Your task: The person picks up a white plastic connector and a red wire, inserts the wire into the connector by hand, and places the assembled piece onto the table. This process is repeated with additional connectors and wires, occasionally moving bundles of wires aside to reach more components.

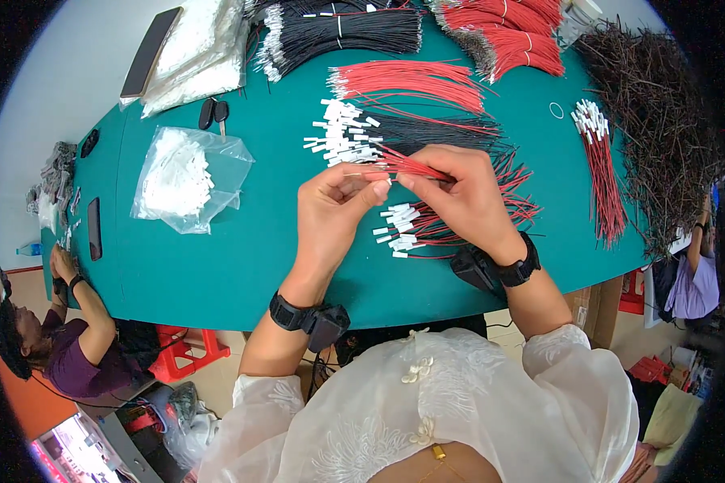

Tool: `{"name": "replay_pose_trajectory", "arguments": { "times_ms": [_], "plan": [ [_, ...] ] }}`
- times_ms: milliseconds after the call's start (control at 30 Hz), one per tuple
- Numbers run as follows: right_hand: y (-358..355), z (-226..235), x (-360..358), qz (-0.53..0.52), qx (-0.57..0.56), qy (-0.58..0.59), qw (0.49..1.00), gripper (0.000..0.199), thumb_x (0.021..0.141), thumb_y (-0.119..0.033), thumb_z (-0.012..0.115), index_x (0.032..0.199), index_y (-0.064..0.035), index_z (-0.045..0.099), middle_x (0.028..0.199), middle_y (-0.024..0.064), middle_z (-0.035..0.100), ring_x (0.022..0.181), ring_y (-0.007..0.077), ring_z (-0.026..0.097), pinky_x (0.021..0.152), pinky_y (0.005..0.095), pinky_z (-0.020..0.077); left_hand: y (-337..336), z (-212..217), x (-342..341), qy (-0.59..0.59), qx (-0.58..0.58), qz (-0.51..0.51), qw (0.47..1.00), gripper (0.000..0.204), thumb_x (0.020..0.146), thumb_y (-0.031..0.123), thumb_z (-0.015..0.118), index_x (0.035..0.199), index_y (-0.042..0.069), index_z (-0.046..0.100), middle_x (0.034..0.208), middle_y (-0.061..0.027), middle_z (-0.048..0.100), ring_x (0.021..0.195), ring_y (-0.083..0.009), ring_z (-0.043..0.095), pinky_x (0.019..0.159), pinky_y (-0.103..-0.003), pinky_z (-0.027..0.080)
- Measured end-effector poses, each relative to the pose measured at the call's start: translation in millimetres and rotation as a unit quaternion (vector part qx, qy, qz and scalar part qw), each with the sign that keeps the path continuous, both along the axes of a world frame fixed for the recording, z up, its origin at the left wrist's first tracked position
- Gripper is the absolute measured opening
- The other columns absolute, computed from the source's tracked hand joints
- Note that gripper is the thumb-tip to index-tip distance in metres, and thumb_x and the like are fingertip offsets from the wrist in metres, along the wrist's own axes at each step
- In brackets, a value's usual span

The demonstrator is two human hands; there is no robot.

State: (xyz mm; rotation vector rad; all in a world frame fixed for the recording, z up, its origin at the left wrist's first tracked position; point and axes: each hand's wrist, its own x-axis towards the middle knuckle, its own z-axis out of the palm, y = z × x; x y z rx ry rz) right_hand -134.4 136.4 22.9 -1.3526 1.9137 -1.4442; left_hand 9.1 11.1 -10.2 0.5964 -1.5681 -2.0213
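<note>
White embroidered sleeves and two forearms with black wrist straps fill the lower part of the view, reaching up over the green desk (217, 266). Both hands meet just above its near edge. The left hand (334, 211) has thumb and forefinger pinched together on the end of a thin red wire (407, 165), close to where a small white connector would sit (the piece itself is too small to make out between the fingertips). The right hand (457, 191) closes its grip on the same wire a little further along, fingers curled over it.

The likeliest slip, as I judge it, is the wire sliding out of the pinch: it is slim, smooth-jacketed and springy, and the two grips sit very close together. A sideways tug could also drag the loose red-and-black wires (451, 221) lying under the right hand, whose white plastic tips are fanned toward the person, and tangle them.

Just beyond the hands lies a heap of white-tipped wires (348, 135), with bundles of red wires (411, 80) and black wires (338, 32) further back, each banded. A clear, crinkled plastic bag (187, 179) of small white parts rests to the left, soft and shiny. At the right edge sprawls a wiry dark pile (660, 121), stiff and bristly.
</note>
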Motion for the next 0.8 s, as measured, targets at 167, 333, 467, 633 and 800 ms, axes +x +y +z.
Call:
{"name": "replay_pose_trajectory", "arguments": {
  "times_ms": [167, 333, 467, 633, 800],
  "plan": [
    [1.3, -1.2, -2.8, -0.001, -0.006, 0.011, 1.000, 0.014, 0.083, -0.005, 0.074, 0.093, 0.0040, 0.069, 0.074, 0.0066, 0.063, 0.061, 0.0081, 0.050, 0.052, 0.0262, 0.0381, -0.8, -2.2, -0.5, -0.001, -0.014, -0.019, 1.000, 0.014, 0.088, 0.003, 0.073, 0.100, -0.002, 0.069, 0.088, -0.0056, 0.072, 0.077, -0.0081, 0.064, 0.070, -0.023, 0.052],
    [5.9, 6.9, -8.2, -0.003, 0.046, 0.021, 0.999, 0.013, 0.083, -0.005, 0.074, 0.090, 0.0046, 0.068, 0.071, 0.0073, 0.061, 0.060, 0.0089, 0.049, 0.051, 0.0265, 0.0376, -0.7, -1.5, -1.7, -0.028, -0.025, -0.027, 0.999, 0.013, 0.089, 0.006, 0.073, 0.099, -0.001, 0.069, 0.086, -0.0045, 0.071, 0.078, -0.0074, 0.064, 0.069, -0.023, 0.051],
    [6.3, 10.7, -11.2, 0.014, 0.065, 0.029, 0.997, 0.013, 0.085, -0.006, 0.072, 0.088, 0.0052, 0.066, 0.068, 0.0084, 0.060, 0.058, 0.0109, 0.049, 0.052, 0.0278, 0.0382, 2.0, -0.9, -1.7, -0.043, -0.039, -0.033, 0.998, 0.010, 0.088, 0.005, 0.073, 0.096, 0.000, 0.069, 0.083, -0.0029, 0.071, 0.075, -0.0066, 0.063, 0.066, -0.023, 0.050],
    [11.7, 2.5, -23.9, 0.051, 0.070, 0.060, 0.994, 0.013, 0.089, -0.007, 0.067, 0.088, 0.0048, 0.063, 0.070, 0.0120, 0.059, 0.059, 0.0197, 0.054, 0.054, 0.0327, 0.0413, 5.0, -9.0, -2.7, -0.072, -0.125, -0.057, 0.988, 0.005, 0.085, 0.004, 0.073, 0.090, 0.003, 0.071, 0.082, -0.0040, 0.072, 0.069, -0.0080, 0.063, 0.063, -0.024, 0.049],
    [10.4, 1.3, -31.8, -0.070, 0.038, 0.276, 0.958, 0.012, 0.091, -0.009, 0.064, 0.094, 0.0026, 0.062, 0.077, 0.0173, 0.062, 0.066, 0.0352, 0.059, 0.058, 0.0387, 0.0451, 18.3, -6.5, -6.0, -0.147, -0.289, -0.109, 0.940, 0.006, 0.083, 0.005, 0.076, 0.087, 0.003, 0.071, 0.083, -0.0029, 0.070, 0.068, -0.0064, 0.060, 0.059, -0.026, 0.047]
  ]
}}
